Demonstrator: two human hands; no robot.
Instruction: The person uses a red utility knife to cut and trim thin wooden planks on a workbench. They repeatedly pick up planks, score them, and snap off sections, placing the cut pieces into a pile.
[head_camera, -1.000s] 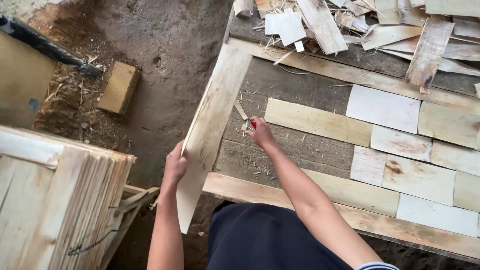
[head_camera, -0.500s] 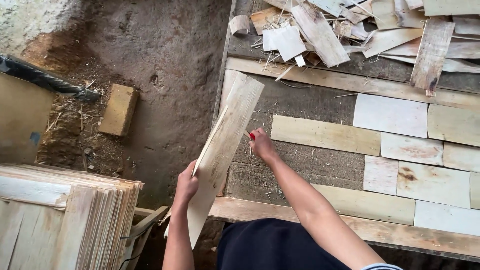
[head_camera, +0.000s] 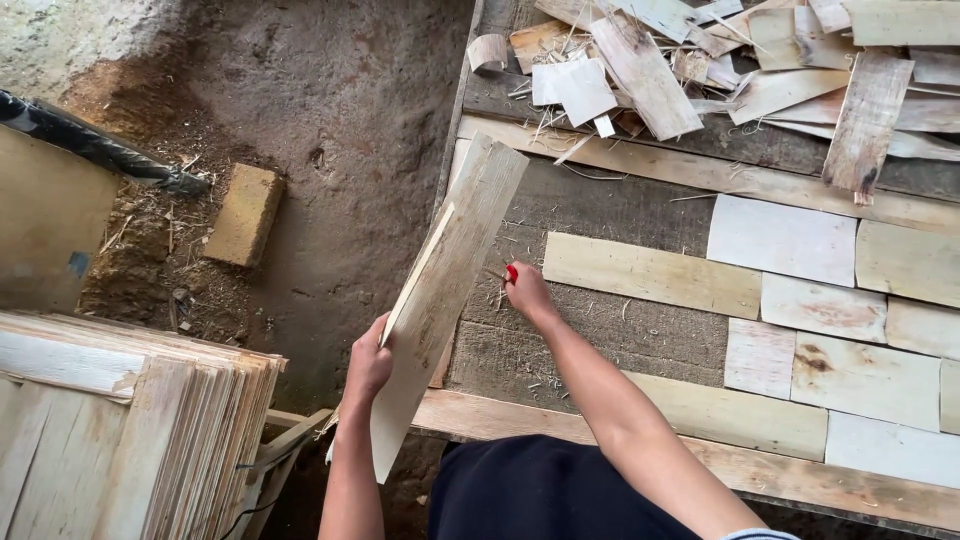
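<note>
A person's left hand (head_camera: 368, 365) grips a long veneer strip (head_camera: 440, 300), tilted above the tabletop (head_camera: 600, 210) edge. The right hand (head_camera: 527, 292) pinches a small red-tipped object (head_camera: 511, 272), fingers closed. Beyond, flat veneer sheets (head_camera: 780, 240) and scraps (head_camera: 640, 70) lie scattered.

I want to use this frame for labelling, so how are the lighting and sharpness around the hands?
Head view: soft, even daylight, no glare; the left hand and its veneer strip are sharp; the right hand is slightly soft; deep shadow lies under the table edge and beside the stacked sheets.
</note>
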